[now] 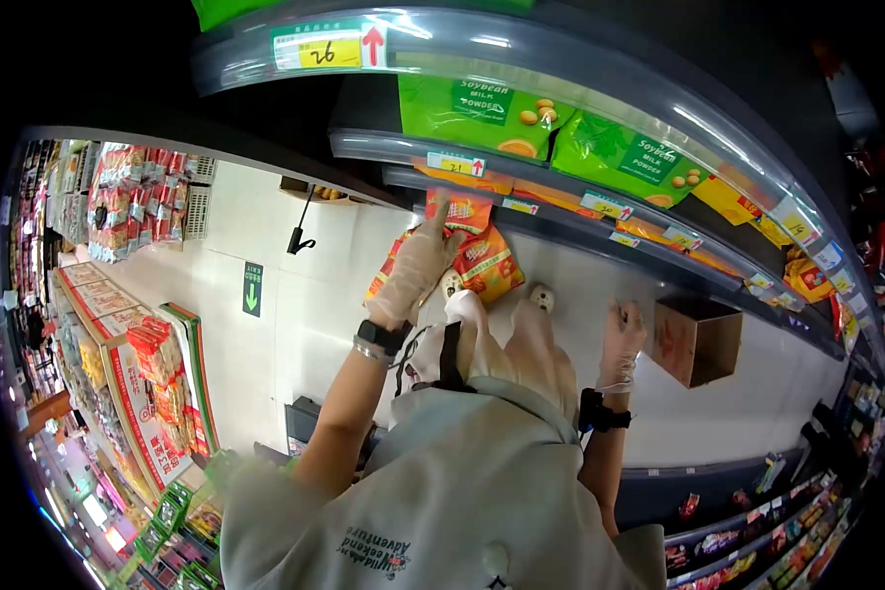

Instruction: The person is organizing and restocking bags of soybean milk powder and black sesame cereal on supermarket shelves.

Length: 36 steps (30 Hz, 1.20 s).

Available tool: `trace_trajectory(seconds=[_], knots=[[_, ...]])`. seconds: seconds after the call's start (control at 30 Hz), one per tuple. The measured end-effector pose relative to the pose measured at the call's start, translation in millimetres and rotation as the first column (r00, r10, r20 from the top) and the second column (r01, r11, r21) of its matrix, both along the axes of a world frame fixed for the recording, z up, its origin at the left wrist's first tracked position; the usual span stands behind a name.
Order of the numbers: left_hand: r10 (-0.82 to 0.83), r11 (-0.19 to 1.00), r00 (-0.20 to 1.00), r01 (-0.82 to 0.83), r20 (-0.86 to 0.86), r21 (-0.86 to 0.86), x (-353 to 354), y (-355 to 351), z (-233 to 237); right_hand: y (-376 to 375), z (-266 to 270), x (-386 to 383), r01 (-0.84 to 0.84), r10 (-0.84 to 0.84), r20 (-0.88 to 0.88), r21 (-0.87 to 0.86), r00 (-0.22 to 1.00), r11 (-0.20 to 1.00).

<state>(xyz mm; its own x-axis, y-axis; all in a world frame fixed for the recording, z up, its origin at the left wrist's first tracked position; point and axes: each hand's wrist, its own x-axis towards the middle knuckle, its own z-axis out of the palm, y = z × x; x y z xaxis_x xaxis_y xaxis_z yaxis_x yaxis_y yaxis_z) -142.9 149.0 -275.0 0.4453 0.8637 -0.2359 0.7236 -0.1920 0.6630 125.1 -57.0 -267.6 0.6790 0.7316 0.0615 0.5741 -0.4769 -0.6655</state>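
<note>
My left hand (415, 270), in a thin clear glove with a dark watch at the wrist, grips red and orange packaged bags. One bag (489, 267) hangs to the right of the fingers. A smaller red packet (470, 212) shows above it, close to the lower shelf edge. Part of the bags lies hidden behind the hand. My right hand (623, 334), also gloved and with a black band on the wrist, is held away from the shelf with its fingers curled in. Nothing shows in it. An open cardboard box (703, 344) is on the floor beside it.
Curved store shelves (521, 61) with price tags hold green soybean milk powder bags (615, 157) and yellow-orange packets (723, 202). On the left stand a promotional display (138, 383) and a rack of red packets (138, 202). A green exit sign (253, 288) marks the pale floor.
</note>
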Motion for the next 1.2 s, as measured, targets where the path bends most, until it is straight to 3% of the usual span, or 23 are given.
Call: trace_trajectory(seconds=[0.07, 0.13, 0.17, 0.23, 0.37, 0.8, 0.9, 1.2], knots=[[-0.021, 0.997, 1.0, 0.019, -0.016, -0.071, 0.6, 10.4, 8.2, -4.8, -5.4, -9.5, 0.071, -0.072, -0.075, -0.014, 0.995, 0.997], [-0.046, 0.99, 0.999, 0.047, -0.008, 0.132, -0.1, 20.4, 2.2, -9.6, -6.5, -17.3, 0.127, -0.128, -0.088, -0.019, 0.988, 0.992], [-0.028, 0.991, 1.0, 0.028, 0.001, 0.134, 1.5, 23.6, 5.0, -11.1, -6.6, -21.9, 0.136, -0.138, -0.085, -0.029, 0.987, 0.99], [-0.045, 0.989, 0.999, 0.047, -0.016, 0.137, 1.2, 30.0, 4.3, -11.1, -2.2, -31.2, 0.18, -0.182, -0.002, -0.13, 0.983, 0.975], [-0.091, 0.987, 0.991, 0.103, -0.098, 0.121, 0.2, 41.3, -4.6, -6.3, 8.9, -50.2, 0.228, -0.221, 0.059, -0.152, 0.973, 0.962], [-0.181, 0.983, 0.977, 0.181, -0.11, -0.012, -7.3, 48.8, -6.0, 9.5, 4.0, -60.9, 0.205, -0.2, 0.069, -0.084, 0.977, 0.975], [-0.141, 0.986, 0.99, 0.143, -0.029, 0.091, -8.9, 46.1, -12.7, 10.7, 3.7, -61.4, 0.191, -0.185, 0.073, -0.085, 0.98, 0.978], [-0.101, 0.995, 0.995, 0.101, -0.005, -0.001, -7.7, 45.4, -8.5, 13.4, 8.4, -62.3, 0.153, -0.14, 0.108, -0.131, 0.984, 0.979]])
